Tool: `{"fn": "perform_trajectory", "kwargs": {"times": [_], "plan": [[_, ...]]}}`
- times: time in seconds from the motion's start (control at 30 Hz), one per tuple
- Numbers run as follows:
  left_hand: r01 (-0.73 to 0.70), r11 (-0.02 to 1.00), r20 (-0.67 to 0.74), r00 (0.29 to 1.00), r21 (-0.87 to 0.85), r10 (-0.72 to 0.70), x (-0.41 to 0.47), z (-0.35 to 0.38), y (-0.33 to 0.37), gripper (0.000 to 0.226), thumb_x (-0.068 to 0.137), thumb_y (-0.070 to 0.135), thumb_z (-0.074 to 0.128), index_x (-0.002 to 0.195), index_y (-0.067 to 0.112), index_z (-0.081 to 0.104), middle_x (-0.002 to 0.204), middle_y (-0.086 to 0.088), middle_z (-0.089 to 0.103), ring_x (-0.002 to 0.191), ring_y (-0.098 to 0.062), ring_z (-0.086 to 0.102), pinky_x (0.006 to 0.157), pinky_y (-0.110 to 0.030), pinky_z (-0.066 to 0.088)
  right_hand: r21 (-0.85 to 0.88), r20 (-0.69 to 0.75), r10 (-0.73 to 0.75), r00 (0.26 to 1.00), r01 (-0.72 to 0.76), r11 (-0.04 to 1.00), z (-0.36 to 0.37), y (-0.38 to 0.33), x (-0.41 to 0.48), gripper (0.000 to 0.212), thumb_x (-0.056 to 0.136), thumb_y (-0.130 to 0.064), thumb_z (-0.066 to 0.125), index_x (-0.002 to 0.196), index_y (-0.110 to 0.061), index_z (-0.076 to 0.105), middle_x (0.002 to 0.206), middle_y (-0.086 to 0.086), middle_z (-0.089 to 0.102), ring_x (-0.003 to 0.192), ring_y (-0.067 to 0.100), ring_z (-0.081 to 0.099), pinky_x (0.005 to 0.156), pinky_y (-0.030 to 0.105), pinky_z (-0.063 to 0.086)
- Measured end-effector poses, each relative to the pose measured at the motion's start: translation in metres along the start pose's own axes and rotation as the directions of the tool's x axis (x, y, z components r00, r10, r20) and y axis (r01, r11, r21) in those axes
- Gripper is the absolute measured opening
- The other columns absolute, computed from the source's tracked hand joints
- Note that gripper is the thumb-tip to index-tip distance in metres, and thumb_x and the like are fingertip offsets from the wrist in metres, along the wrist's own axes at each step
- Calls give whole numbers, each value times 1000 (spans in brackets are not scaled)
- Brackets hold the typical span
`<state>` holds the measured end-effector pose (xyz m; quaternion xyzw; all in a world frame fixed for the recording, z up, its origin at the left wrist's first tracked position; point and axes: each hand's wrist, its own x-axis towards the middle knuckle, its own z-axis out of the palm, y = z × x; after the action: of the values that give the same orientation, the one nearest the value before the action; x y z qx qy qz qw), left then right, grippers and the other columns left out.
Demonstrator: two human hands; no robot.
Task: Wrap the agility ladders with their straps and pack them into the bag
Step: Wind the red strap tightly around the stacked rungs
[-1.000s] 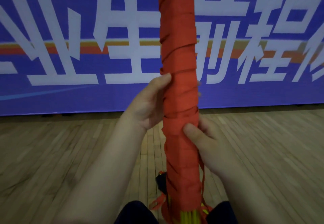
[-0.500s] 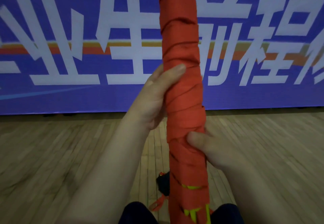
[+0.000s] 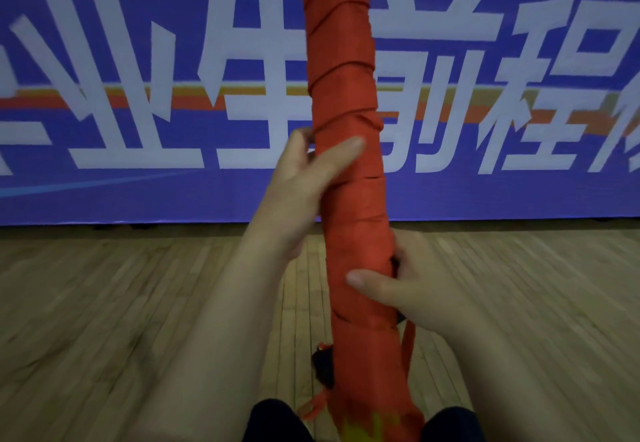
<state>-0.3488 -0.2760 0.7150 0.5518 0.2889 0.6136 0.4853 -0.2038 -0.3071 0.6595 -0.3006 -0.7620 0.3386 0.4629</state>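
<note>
From the head camera I see the ladder bundle (image 3: 349, 182) standing almost upright in the middle of the view. Its top runs out of frame and its foot sits between the person's knees (image 3: 273, 421) at the near edge. The left hand (image 3: 301, 182) grips it higher up, thumb laid across the front and fingers curled behind. The right hand (image 3: 415, 289) grips it lower on the right side, thumb pressed on the front.

My worry is the loose strap tail (image 3: 408, 344) hanging below the right hand. If either grip slackens, I judge the spiral could loosen and slide down, and the tall bundle could tip.

The red strap (image 3: 341, 71) is flat woven webbing, wound in overlapping slanted turns into a firm tube. Yellow rungs (image 3: 360, 427) show at the foot. A small dark shape (image 3: 322, 369) lies just left of it; I cannot tell what it is. Beyond lie a wooden floor (image 3: 121, 303) and a blue banner (image 3: 104, 192).
</note>
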Motion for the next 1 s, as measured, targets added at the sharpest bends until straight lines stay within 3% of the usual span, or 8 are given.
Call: {"fn": "perform_trajectory", "kwargs": {"times": [0.17,0.3,0.4,0.53,0.63,0.77,0.87,1.0], "plan": [[316,867,597,802,-385,-28,-15,-10,-7,53,66,41,73,112,15,68,106,-5,70,91,-19,69,85,-36,53,325,255,-70,964,-18,946,10,-11,-1,19,74,-54,69,86,-40,72,77,-25,68,73,-9,64,67,9,48],[39,995,118,993,-96,-28,-12,-2,2,51,60,15,76,106,9,57,77,-5,67,61,-18,64,56,-31,54,-3,222,131,966,-134,991,5,-8,5,32,56,-60,77,76,-35,72,78,-11,74,75,7,69,73,33,56],[-181,960,-133,968,214,212,-11,7,2,45,60,22,77,99,23,55,76,7,65,64,-9,63,60,-26,52,-232,117,133,984,-103,967,4,0,4,42,58,-60,73,78,-25,65,71,-6,71,68,10,67,66,38,55],[-102,975,236,960,-198,148,-12,-8,3,72,55,39,84,116,15,54,96,2,71,86,-16,68,74,-33,56,204,249,-12,968,-40,978,2,-3,1,33,65,-59,76,84,-32,70,73,-18,69,68,-3,64,63,17,49],[234,840,604,786,-489,132,-14,-8,4,79,66,41,78,130,7,45,105,-14,67,89,-31,68,81,-45,54,246,342,-21,939,-67,967,5,-9,-1,26,66,-56,76,85,-39,71,77,-21,70,74,-4,65,68,13,49],[-2,970,225,973,-242,58,-16,7,9,43,56,26,80,95,14,65,66,-1,64,52,-15,60,50,-26,51,-193,122,145,982,-119,974,10,-19,1,47,51,-67,70,86,-36,66,78,-7,73,75,11,68,71,39,56],[-134,989,-21,991,-54,134,-12,11,13,33,58,20,79,87,19,63,63,5,65,53,-11,61,53,-25,52,-289,7,1,1000,1,957,8,-20,7,42,61,-57,66,85,-22,63,73,0,68,66,11,64,62,35,55],[169,896,436,899,-410,30,-12,0,6,84,55,45,83,125,11,53,108,-14,63,79,-21,70,63,-32,57,164,246,-16,969,-26,986,3,-22,2,25,66,-32,69,91,-34,69,79,-9,70,73,6,64,67,25,56]]}}
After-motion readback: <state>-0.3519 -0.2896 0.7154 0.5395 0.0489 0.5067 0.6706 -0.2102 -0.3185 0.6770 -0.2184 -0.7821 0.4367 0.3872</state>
